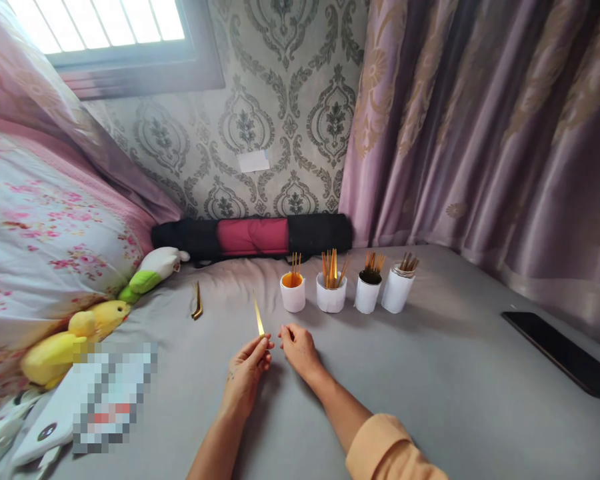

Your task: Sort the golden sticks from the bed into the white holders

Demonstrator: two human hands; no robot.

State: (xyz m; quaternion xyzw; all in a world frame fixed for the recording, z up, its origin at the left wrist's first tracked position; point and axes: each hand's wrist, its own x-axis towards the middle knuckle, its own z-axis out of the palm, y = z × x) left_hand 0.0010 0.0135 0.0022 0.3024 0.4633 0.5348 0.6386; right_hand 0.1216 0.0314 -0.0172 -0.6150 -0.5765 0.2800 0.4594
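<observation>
My left hand (pixel 249 368) pinches the base of slim gold tweezers (pixel 259 316) between thumb and fingers, with the narrow point standing up and away from me. Close beside it on the right, my right hand (pixel 299 347) has its fingers curled together; whether anything small is in them is hidden. Beyond the hands stands a row of white cups: one with an orange inside (pixel 293 300), a wider one (pixel 331 301), one with a dark inside (pixel 367 297) and one at the right end (pixel 398 294). Thin brown sticks (pixel 330 265) poke up from each cup.
A bent gold tool (pixel 197 301) lies left of the hands on the grey sheet (pixel 460 400). A black phone (pixel 563 352) rests at the right. Plush toys (pixel 55 357) and a white device (pixel 55 420) line the left side. A black and red roll (pixel 253 237) lies along the wall.
</observation>
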